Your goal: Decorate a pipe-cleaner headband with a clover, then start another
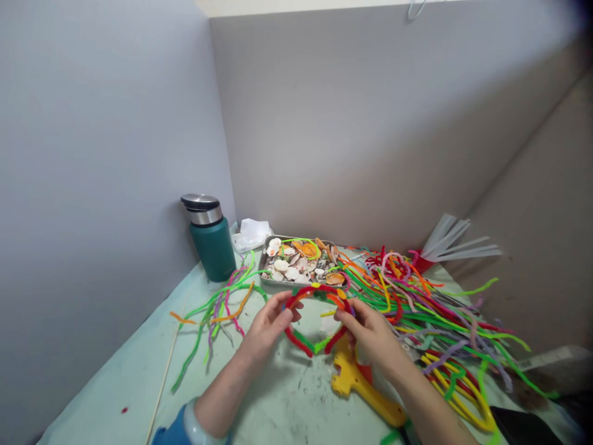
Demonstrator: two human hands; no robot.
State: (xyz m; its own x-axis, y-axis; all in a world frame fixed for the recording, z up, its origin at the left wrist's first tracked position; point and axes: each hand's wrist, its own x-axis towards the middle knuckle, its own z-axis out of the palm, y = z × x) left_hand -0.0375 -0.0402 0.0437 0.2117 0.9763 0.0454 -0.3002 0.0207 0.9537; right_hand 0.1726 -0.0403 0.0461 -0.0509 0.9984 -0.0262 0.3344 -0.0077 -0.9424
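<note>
Above the table I hold a headband (302, 293) covered in fuzzy red pipe cleaner, with green, orange and yellow pieces on it. Its two red ends point down toward me, and a green pipe cleaner spans the space between them. My left hand (273, 321) is closed on the left side, thumb in front. My right hand (365, 324) pinches the right side the same way. Just below my right hand lies a yellow glue gun (365, 386) with a red trigger, partly hidden by that hand and forearm.
Behind the headband stands a metal tray of seashells (291, 272). A teal bottle (213, 247) and a white plastic bag (252, 235) are at the back left. Loose pipe cleaners (217, 303) lie left; a large heap (445, 315) and translucent glue sticks (456, 241) are right. Grey partitions (347, 123) surround the table.
</note>
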